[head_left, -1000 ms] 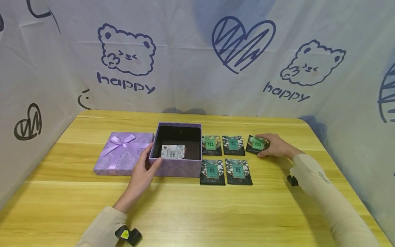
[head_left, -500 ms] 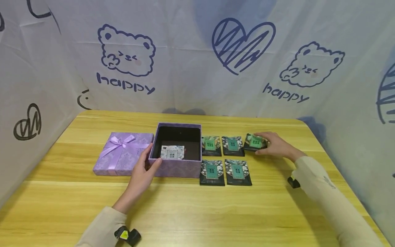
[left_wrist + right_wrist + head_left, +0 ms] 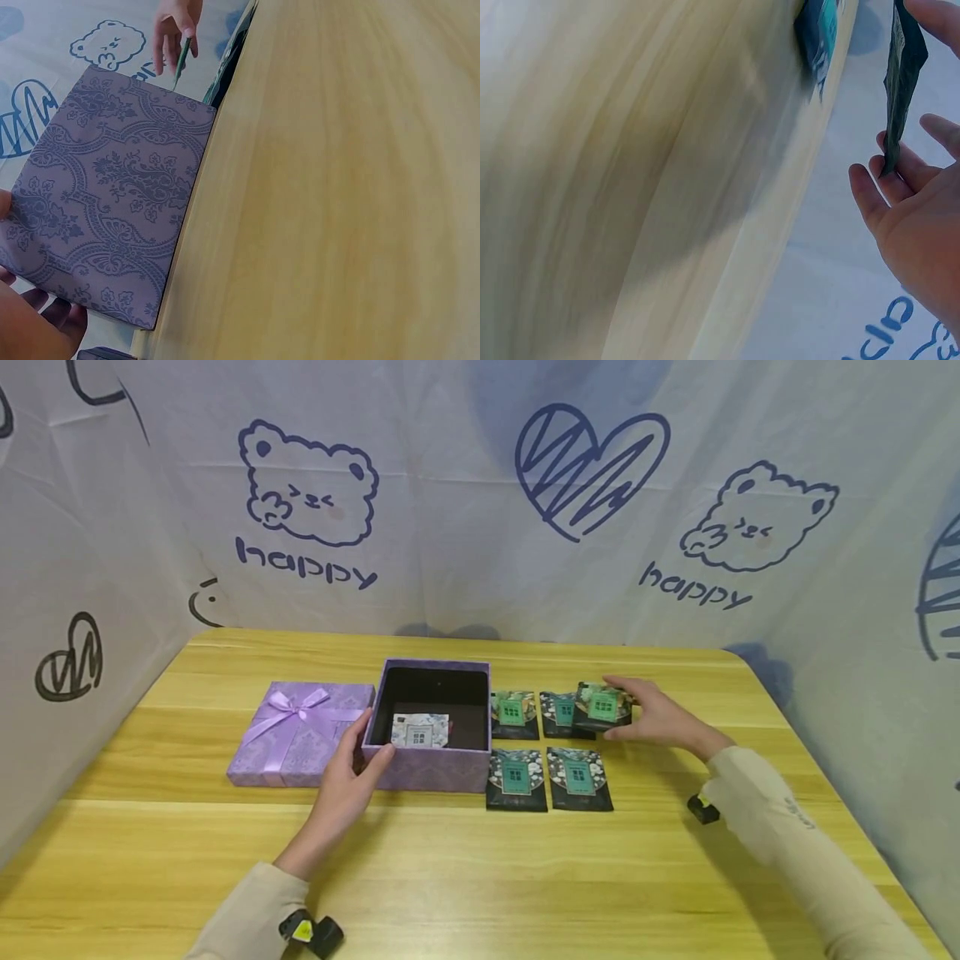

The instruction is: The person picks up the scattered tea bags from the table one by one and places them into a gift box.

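Note:
In the head view, my left hand [image 3: 352, 768] holds the near left corner of an open purple gift box [image 3: 431, 770]. Its thumb lies at the front rim and its fingers are along the left side. A pale sachet [image 3: 420, 730] lies inside the box. My right hand [image 3: 663, 718] pinches a green-and-black sachet [image 3: 602, 707] by its right side, raised off the table and overlapping a teal-labelled sachet [image 3: 557, 714]. In the right wrist view, the held sachet [image 3: 902, 82] shows edge-on between thumb and fingers.
Left of the box lies its purple lid [image 3: 300, 735] with a ribbon bow. Right of the box, a green-labelled sachet [image 3: 514, 714] lies in the back row, with two teal-labelled sachets [image 3: 516, 779] in front. Patterned cloth [image 3: 450, 527] hangs behind the wooden table [image 3: 480, 868].
My right hand has lifted the green-and-black sachet from the table and carried it left, partly over the neighbouring sachet. My left hand stays on the box.

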`<state>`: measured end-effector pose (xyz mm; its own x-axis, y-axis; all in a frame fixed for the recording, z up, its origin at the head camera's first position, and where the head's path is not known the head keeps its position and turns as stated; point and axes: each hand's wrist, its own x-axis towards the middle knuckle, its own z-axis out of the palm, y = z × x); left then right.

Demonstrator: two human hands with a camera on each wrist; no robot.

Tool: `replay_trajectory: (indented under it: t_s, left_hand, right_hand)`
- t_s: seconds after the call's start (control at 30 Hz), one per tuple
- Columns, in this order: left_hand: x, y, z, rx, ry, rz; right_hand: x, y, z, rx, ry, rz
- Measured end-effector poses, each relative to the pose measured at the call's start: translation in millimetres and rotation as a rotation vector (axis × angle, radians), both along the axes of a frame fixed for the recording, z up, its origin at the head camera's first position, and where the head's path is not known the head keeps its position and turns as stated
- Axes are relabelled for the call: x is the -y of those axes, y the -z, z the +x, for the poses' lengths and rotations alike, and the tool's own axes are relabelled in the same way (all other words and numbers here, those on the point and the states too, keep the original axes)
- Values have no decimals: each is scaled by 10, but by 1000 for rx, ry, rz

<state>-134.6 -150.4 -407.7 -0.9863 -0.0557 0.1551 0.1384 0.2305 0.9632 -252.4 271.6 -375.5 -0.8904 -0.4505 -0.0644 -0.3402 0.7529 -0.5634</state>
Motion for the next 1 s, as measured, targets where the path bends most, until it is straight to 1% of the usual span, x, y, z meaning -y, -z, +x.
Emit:
replay_trajectory:
  t_s: [0.23, 0.7, 1.0]
  left_hand:
    - [-4, 11, -1, 1, 0, -1]
    - [0, 11, -6, -6, 2, -5]
    - [4, 9, -3, 0, 3, -1]
  right_hand:
    - [92, -44, 51, -19, -53, -8]
    - [344, -199, 183, -50, -130, -1]
    - [452, -272, 233, -73, -174, 1]
